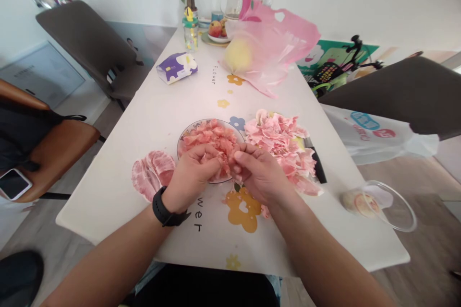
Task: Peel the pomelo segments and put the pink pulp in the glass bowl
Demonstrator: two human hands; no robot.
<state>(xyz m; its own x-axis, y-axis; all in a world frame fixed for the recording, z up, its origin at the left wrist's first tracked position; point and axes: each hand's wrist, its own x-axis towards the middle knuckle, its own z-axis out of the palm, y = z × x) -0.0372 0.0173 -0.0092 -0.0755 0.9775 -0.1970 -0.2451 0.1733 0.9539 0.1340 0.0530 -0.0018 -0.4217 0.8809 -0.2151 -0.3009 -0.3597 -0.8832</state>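
Head camera, and both hands are busy: left hand (194, 165) and right hand (257, 168) pinch pink flesh (225, 162) between their fingertips, seemingly one shared piece, though fingers cover much of it, right over the plate (236, 130). White bench (201, 100), flower-printed, spreads beneath! Peel (275, 134) piles beside the right hand; a fruit chunk (151, 172) sits left of the left. Beyond both, a pink bag (281, 38); far left of the left hand, a dark chair (86, 38).

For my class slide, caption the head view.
Left hand and right hand hold pink fruit flesh over a plate, peelings heaped alongside.
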